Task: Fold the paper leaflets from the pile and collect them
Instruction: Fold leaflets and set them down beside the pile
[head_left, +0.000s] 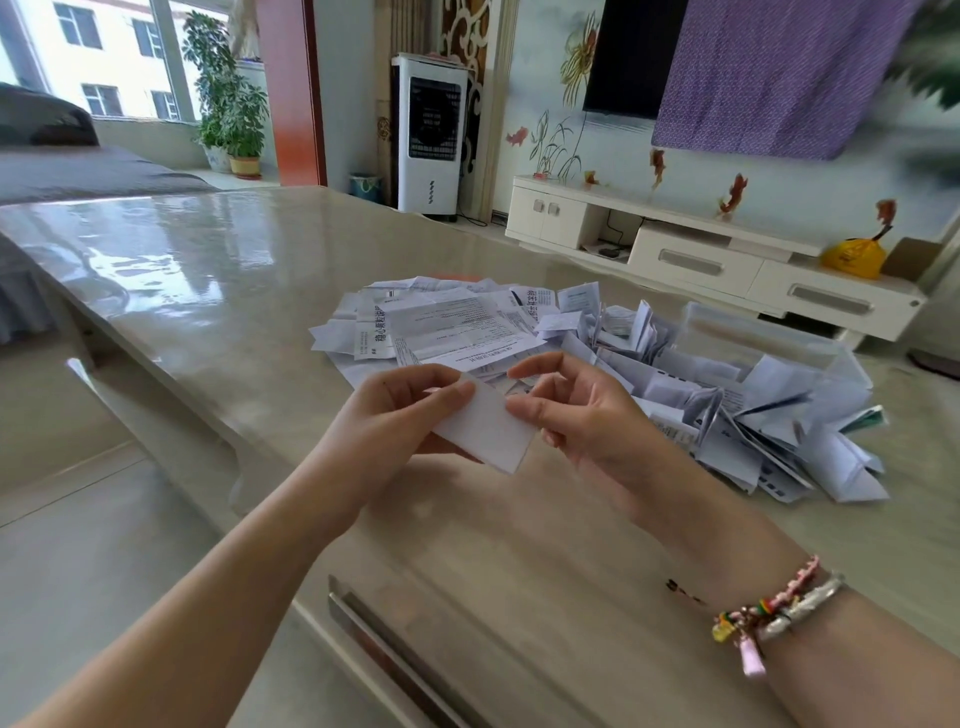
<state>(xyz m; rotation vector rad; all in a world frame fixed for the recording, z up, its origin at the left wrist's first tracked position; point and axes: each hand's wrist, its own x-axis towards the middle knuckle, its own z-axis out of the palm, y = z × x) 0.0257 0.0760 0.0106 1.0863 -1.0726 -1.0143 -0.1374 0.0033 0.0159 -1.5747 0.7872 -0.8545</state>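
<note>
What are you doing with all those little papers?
A person is folding one small white paper leaflet, pinching it between the left hand and the right hand above the glossy beige table. Behind it lies a pile of flat printed leaflets; a heap of folded ones sits to the right.

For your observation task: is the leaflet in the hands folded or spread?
Folded: the leaflet is a small compact rectangle pinched between both hands.
</note>
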